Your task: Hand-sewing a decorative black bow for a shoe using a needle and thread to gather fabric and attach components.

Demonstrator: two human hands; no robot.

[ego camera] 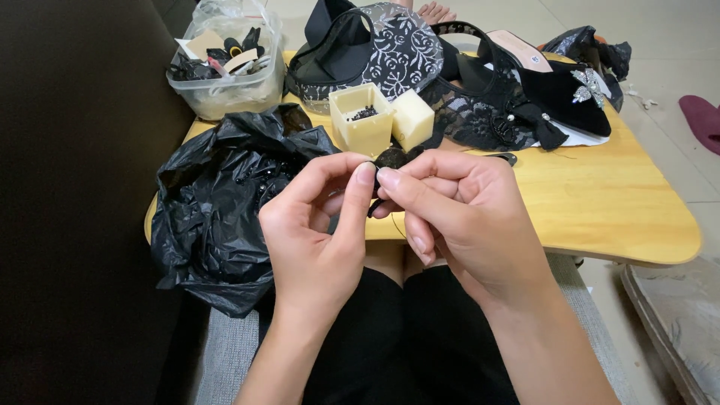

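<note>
Black and small, the dark piece (391,157) sits right at your fingertips, raised just above the near edge of the wooden surface (600,202). Your left hand (319,229) presses thumb and forefinger together on its left side, and your right hand (457,210) meets it from the right, forefinger tip touching the left forefinger tip, with the piece showing just above that meeting point. Most of the piece is hidden behind your fingers, so its shape cannot be told. A thin dark thread (397,225) hangs below your right thumb.

Just beyond your fingers stands an open cream box (361,120) with tiny black bits inside, its lid (412,118) touching it on the right. To your left, a crumpled black plastic bag (225,202) slumps over the edge of the surface. Behind it is a clear plastic tub (225,82) holding dark odds and ends. Farther back lie black lace fabric (409,52) and a black shoe (562,94) with a sparkling silver bow, well apart from your hands.
</note>
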